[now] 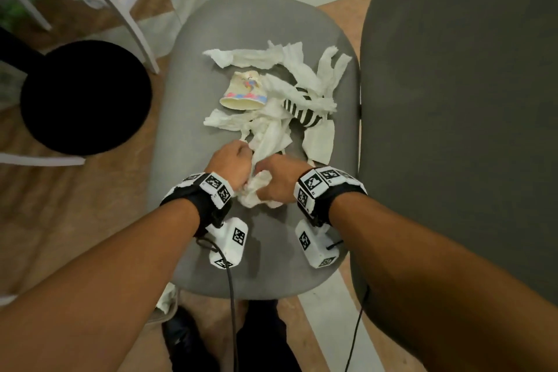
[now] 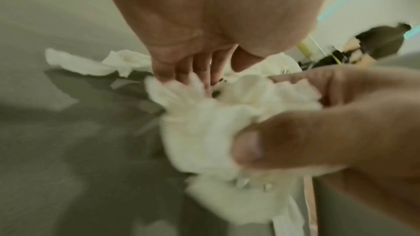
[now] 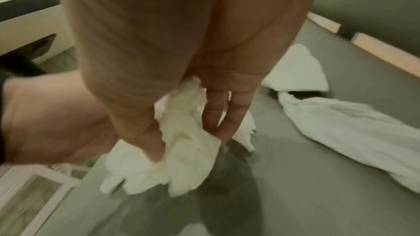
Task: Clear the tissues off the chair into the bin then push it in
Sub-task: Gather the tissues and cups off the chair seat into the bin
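Several crumpled white tissues (image 1: 271, 90) lie scattered over the grey chair seat (image 1: 187, 93). Near the seat's front, both hands bunch a wad of tissue (image 1: 256, 190) between them. My left hand (image 1: 245, 157) curls its fingers (image 2: 188, 71) into the tissue wad (image 2: 216, 123). My right hand (image 1: 263, 173) grips the same tissue wad (image 3: 188, 135), and its fingers (image 3: 222, 114) wrap round it. The round black bin (image 1: 84, 96) stands on the floor left of the chair.
A decorated paper cup (image 1: 244, 93) lies on its side among the tissues, next to a black-and-white striped item (image 1: 302, 112). A second, dark grey chair (image 1: 459, 118) stands close on the right. White furniture legs (image 1: 126, 9) rise behind the bin.
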Demonstrator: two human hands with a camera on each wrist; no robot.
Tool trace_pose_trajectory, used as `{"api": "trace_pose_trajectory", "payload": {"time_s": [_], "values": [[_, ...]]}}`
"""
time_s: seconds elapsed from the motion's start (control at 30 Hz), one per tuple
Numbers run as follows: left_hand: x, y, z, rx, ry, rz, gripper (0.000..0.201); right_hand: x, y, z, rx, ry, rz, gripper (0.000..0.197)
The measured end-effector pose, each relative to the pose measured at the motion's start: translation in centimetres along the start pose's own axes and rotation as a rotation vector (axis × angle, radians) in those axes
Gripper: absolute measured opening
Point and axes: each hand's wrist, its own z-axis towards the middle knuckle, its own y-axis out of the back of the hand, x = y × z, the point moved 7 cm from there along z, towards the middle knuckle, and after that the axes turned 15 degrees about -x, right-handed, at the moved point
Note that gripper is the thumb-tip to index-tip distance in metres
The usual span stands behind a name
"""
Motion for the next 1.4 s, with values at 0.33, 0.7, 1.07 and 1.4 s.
{"api": "trace_pose_trajectory", "payload": {"time_s": [0.33, 0.7, 1.07, 1.4], "values": [[-0.3, 3.8, 0.4, -0.148, -0.103, -0.022, 0.032, -3.2, 3.0, 1.5, -0.353, -0.200, 0.102, 0.021], [2.7, 6.0, 0.5, -0.218, -0.147, -0.003, 0.013, -9.0, 4.9, 0.8, -0.625, -0.472, -0.072, 0.048], [-1.6, 6.9, -1.6, -0.186, -0.162, -0.171, 0.038, -7.5, 2.9, 0.1, -0.395, -0.436, -0.045, 0.069], [-0.6, 10.2, -4.4, -0.158, -0.171, -0.108, 0.014, -1.8, 4.4, -3.6, -0.360, -0.413, -0.179, 0.040]]}}
